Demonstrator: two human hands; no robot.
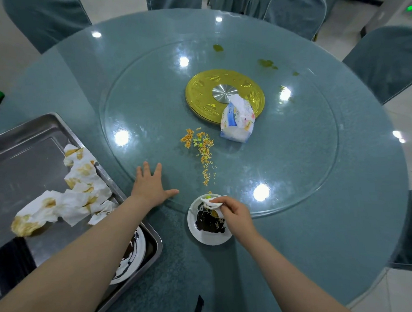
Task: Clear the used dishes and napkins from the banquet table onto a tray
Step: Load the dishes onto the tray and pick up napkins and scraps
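While R hand (236,213) pinches napkin (210,202).

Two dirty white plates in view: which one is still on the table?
The sauce-smeared plate under the right hand, by the glass turntable's near edge. The other plate already sits in the metal tray.

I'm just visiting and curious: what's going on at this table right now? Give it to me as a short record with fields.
Setting: round table with a glass turntable
Left hand: flat, fingers spread, resting on the turntable's rim
Right hand: pinches a white napkin over a small sauce-smeared plate
Tray: metal, at the table's left edge, holds stained napkins and another dirty plate
Spill: noodle crumbs on the glass
Also there: tissue pack leaning on the gold hub
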